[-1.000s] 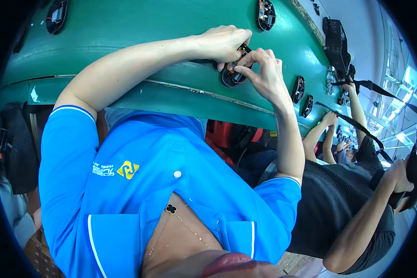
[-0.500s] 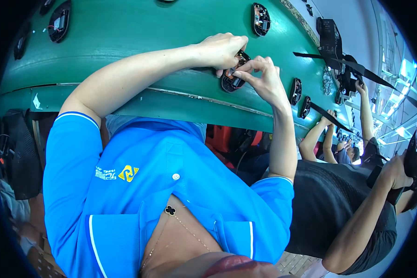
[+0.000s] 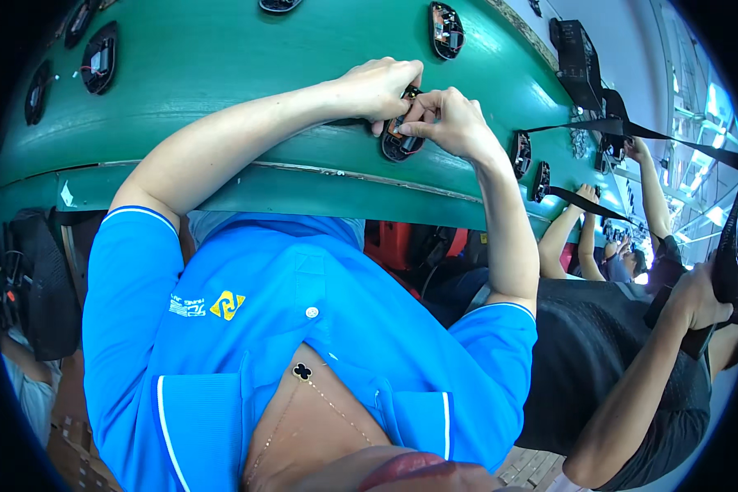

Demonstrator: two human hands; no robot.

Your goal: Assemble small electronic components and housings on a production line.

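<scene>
An opened computer mouse (image 3: 402, 148), a black oval shell with a brown circuit board and a dark cylindrical part inside, rests tilted on the green bench close to its front edge. My left hand (image 3: 384, 88) is closed around the far end of the shell, its fingers partly hidden behind the knuckles. Over the board, my right hand (image 3: 455, 123) has its thumb and fingers pinched together against the mouse's inside. Whatever lies between those right fingertips is too small or covered to make out.
More opened mice lie about the green bench (image 3: 221, 57): one mouse (image 3: 447, 31) beyond my hands, one mouse (image 3: 99, 59) far left, another (image 3: 521, 154) to the right. A co-worker in a dark shirt (image 3: 607, 361) sits at my right, near black straps (image 3: 681, 148).
My right fingers have curled in closer over the board, and the right forearm has swung slightly outward. Left hand and mouse keep their grip; the whole view has shifted a little.
</scene>
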